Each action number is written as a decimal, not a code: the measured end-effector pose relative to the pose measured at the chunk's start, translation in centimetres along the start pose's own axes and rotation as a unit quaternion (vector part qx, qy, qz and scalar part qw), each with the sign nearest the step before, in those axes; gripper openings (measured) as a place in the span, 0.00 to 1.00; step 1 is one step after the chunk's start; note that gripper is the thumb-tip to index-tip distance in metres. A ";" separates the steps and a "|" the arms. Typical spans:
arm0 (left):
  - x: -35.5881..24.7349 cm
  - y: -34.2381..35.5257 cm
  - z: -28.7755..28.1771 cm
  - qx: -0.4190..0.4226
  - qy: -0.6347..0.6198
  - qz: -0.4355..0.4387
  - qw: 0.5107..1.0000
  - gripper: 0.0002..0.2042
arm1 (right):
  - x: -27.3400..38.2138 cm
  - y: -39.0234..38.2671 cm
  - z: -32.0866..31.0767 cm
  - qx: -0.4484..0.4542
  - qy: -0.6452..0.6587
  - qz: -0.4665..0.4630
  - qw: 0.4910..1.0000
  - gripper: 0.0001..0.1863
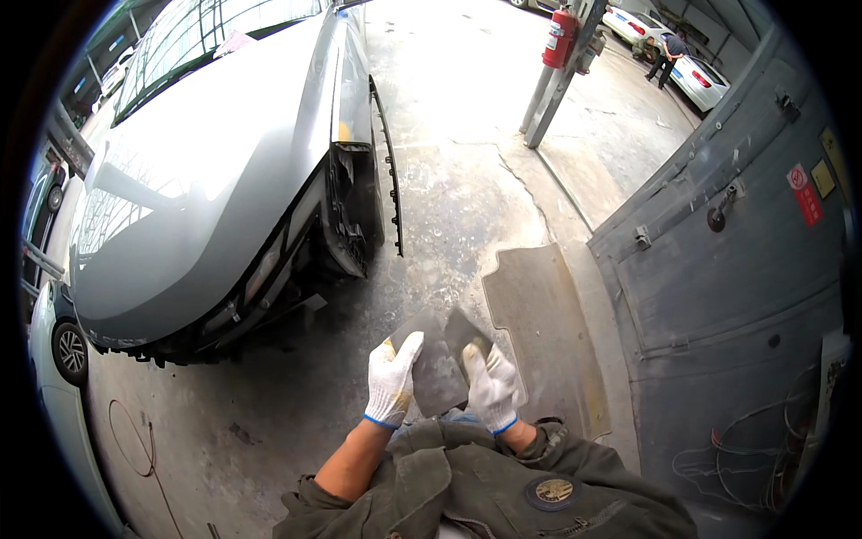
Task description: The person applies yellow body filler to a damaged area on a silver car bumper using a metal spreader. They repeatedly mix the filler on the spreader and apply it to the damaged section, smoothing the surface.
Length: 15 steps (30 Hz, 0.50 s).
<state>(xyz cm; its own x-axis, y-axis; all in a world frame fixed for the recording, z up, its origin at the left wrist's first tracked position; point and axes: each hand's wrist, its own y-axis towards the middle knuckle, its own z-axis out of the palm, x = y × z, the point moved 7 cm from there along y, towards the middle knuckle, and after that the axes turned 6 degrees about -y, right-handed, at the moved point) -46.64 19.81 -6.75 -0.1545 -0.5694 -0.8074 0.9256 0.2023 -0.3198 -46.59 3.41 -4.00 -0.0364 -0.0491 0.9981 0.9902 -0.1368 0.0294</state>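
Note:
Both my hands wear white knit gloves with blue cuffs and are held close together in front of my jacket. My left hand (391, 384) grips a thin grey sheet (437, 370), its thumb pressed on the face. A darker grey sheet (460, 331) is pinched under the thumb of my right hand (492, 388). The sheets look like sandpaper, though their surface is too small to be sure. Their inner edges nearly meet. Ahead on the left stands a grey car (215, 207) with its front bumper off and dark inner parts showing.
A long dark trim strip (392, 171) stands out beside the car's fender. A worn mat (557, 332) lies on the concrete to my right, before a grey metal door (718, 287). A red extinguisher (558, 40) hangs on a post. A hose (153, 458) lies left; a person (669, 58) stands far off.

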 end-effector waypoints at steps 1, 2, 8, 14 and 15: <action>-0.2 0.1 -0.2 0.006 -0.002 0.000 1.000 0.09 | -1.8 -0.7 -0.2 0.061 -0.011 0.041 0.997 0.14; -0.2 0.3 -0.5 0.016 -0.002 -0.004 1.000 0.10 | -2.2 -1.2 -0.6 0.092 -0.048 0.022 0.994 0.14; 1.9 2.6 -4.0 0.018 0.085 -0.033 0.996 0.10 | 1.7 -0.3 -2.2 0.101 -0.319 -0.208 0.919 0.15; 3.9 3.2 -4.3 0.051 0.078 -0.072 0.993 0.12 | 3.9 -2.7 0.3 0.204 -0.420 -0.493 0.734 0.25; 3.7 3.0 -4.3 0.049 0.079 -0.077 0.993 0.11 | 2.5 -1.1 -0.1 0.155 -0.472 -0.446 0.745 0.21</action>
<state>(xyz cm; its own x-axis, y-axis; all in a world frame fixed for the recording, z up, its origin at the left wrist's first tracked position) -45.96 21.77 -12.86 -0.3422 -0.4542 -0.8225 0.9145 0.0402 -0.4026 -47.78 3.32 -1.55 -0.7314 0.6622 0.1628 0.6185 0.5436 0.5675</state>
